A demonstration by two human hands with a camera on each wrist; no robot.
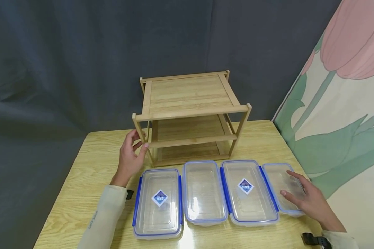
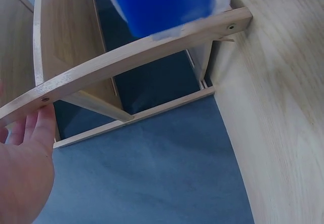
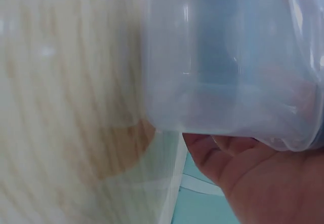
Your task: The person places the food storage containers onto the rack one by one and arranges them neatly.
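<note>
My left hand point(image 1: 131, 157) grips the front left post of a wooden shelf rack point(image 1: 190, 93), thumb in front and fingers behind. In the left wrist view, the fingers point(image 2: 36, 125) tuck behind the wooden bar point(image 2: 126, 57). At the right, my right hand point(image 1: 311, 197) is over the right side of a clear food container point(image 1: 280, 188) with a blue rim, thumb and index finger apart. The right wrist view has this hand point(image 3: 273, 178) close against the clear container point(image 3: 212, 72), its fingertips partly hidden behind it.
Three more clear containers stand in the row: a left one with a sticker point(image 1: 157, 218), a plain one point(image 1: 204, 186) and another stickered one point(image 1: 252, 204). The rack stands behind them on the wooden table point(image 1: 71, 197). Dark curtain point(image 1: 81, 62) and a flower-patterned wall point(image 1: 346, 114) border it.
</note>
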